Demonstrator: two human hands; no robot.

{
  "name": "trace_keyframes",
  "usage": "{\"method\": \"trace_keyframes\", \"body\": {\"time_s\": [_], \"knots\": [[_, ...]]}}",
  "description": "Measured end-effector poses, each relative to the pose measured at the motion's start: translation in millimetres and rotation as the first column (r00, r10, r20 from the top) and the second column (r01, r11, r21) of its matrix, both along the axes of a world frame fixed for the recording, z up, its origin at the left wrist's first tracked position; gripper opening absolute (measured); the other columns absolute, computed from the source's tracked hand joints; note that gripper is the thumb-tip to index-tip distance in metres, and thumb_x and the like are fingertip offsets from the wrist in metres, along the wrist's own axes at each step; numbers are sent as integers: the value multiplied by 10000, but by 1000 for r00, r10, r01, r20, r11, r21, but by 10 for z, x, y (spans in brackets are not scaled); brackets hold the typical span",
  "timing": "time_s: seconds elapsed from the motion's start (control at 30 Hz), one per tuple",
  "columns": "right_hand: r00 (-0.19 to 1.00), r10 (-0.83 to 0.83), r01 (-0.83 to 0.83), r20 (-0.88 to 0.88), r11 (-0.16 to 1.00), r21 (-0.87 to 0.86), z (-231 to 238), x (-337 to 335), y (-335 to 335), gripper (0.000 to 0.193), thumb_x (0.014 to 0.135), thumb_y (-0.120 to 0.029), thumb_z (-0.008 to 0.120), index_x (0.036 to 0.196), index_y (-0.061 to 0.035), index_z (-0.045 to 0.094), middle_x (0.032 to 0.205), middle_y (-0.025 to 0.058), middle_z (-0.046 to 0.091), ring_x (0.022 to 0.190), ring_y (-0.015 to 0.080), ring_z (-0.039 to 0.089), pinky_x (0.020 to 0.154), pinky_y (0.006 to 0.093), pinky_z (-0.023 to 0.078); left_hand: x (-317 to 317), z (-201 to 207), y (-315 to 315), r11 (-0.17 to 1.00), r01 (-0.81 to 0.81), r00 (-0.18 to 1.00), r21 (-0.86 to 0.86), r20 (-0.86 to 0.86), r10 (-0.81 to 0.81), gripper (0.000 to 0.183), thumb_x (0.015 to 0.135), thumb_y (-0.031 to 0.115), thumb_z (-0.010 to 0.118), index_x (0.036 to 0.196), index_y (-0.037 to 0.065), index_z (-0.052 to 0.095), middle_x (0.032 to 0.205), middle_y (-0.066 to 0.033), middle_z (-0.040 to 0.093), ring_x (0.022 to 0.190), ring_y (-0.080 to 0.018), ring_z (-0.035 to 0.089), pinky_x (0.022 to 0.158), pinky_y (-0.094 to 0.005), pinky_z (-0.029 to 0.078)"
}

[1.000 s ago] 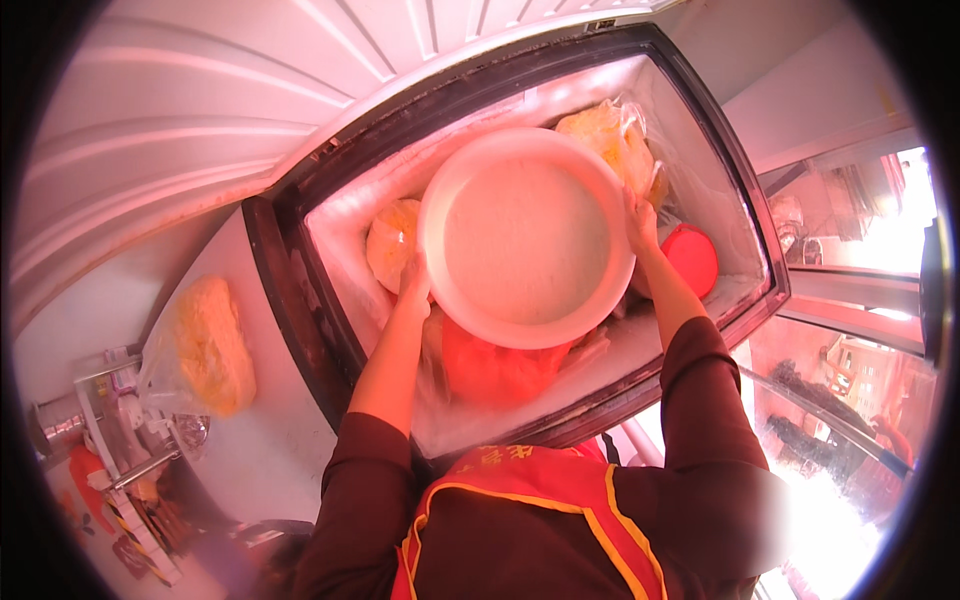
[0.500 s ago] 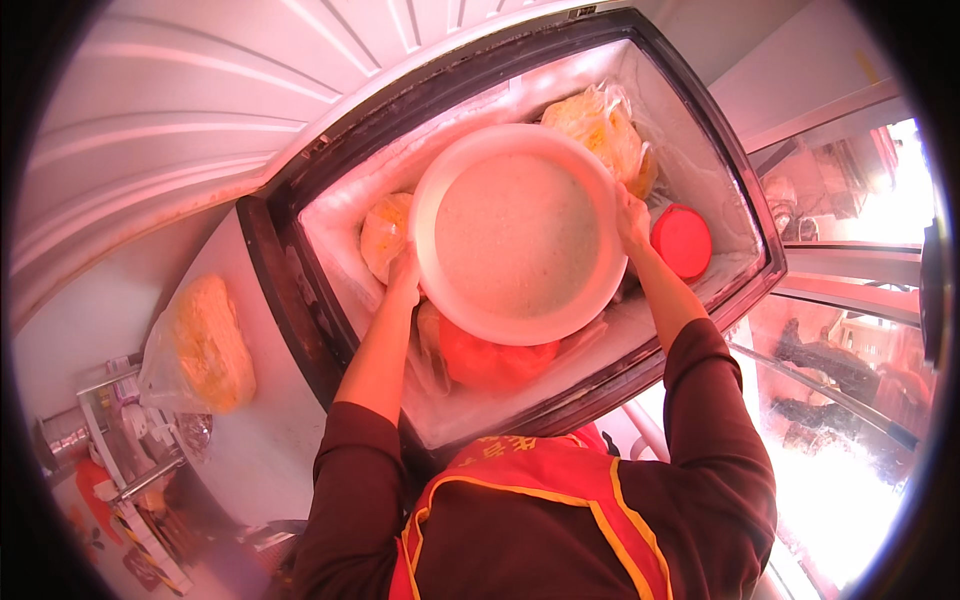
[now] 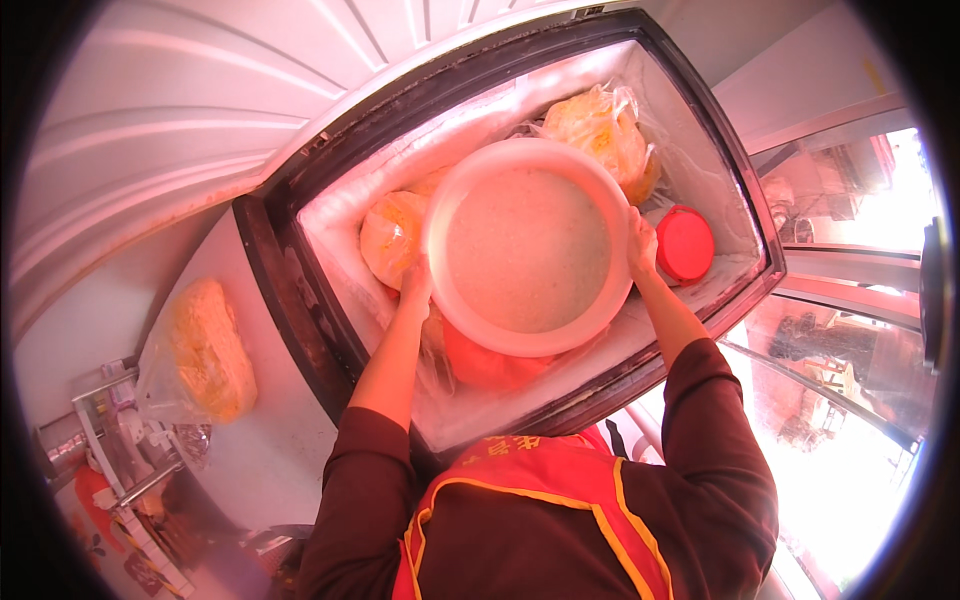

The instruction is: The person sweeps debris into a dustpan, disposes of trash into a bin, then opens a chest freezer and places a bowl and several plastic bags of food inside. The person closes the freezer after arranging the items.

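Observation:
Both my hands grip a wide, pale round basin [image 3: 437, 245] by its rim, over the inside of an open chest freezer [image 3: 270, 300]. A whitish, cloudy liquid or paste [image 3: 530, 250] fills much of it; I cannot tell which. My left hand [image 3: 416, 280] is closed on the basin's left side, and my right hand [image 3: 641, 240] on its right side. Clear bags of yellow food [image 3: 600, 135] lie behind it, with another yellow bag [image 3: 390, 238] beside my left hand. Partly hidden under the near rim is a red bag [image 3: 490, 360]. A red round-lidded tub [image 3: 684, 245] stands right of my right hand.
The raised white freezer lid [image 3: 200, 130] rises at the back left. On the white surface left of the freezer rests a bag of yellow food [image 3: 212, 350]. A metal rack [image 3: 130, 440] stands at the lower left. Glass panels [image 3: 840, 330] border the right side.
The basin and both hands have shifted slightly right and toward me. More of the yellow bags behind and left of it now shows.

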State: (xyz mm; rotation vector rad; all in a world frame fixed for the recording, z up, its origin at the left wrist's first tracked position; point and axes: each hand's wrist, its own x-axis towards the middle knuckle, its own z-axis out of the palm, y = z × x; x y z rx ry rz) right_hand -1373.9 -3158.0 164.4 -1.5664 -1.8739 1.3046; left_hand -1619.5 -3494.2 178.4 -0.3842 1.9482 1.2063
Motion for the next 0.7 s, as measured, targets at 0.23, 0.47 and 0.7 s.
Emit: {"method": "trace_keyframes", "body": {"time_s": [0.23, 0.47, 0.7], "knots": [[951, 221, -223, 215, 975, -13, 565, -149, -166, 617, 945, -538, 433, 1091, 33, 613, 1005, 237, 662, 991, 346, 638, 845, 420, 471, -4, -305, -229, 998, 15, 998, 55, -66, -11, 498, 971, 467, 416, 809, 23, 572, 605, -20, 491, 473, -149, 454, 418, -311, 338], [957, 279, -156, -77, 721, 676, 2115, -554, 155, 396, 962, -260, 541, 1241, 19, 518, 1168, 209, 587, 1086, 316, 573, 914, 394, 458, -252, 64, -358, 880, 315, 949, 357, -112, -294, 387, 964, 325, 530, 1054, -51, 551, 1031, -147, 632, 940, -201, 608, 816, -315, 482], [873, 468, -116, 138, -77, 990, 4910, -1256, -501, 317, 948, -183, 574, 1218, -17, 564, 1107, 154, 609, 1000, 253, 592, 853, 349, 485, 667, 1798, -645, 894, 370, 814, 253, -552, -181, 302, 975, 269, 555, 1106, -2, 581, 992, -145, 670, 899, -216, 647, 821, -326, 498]]}}
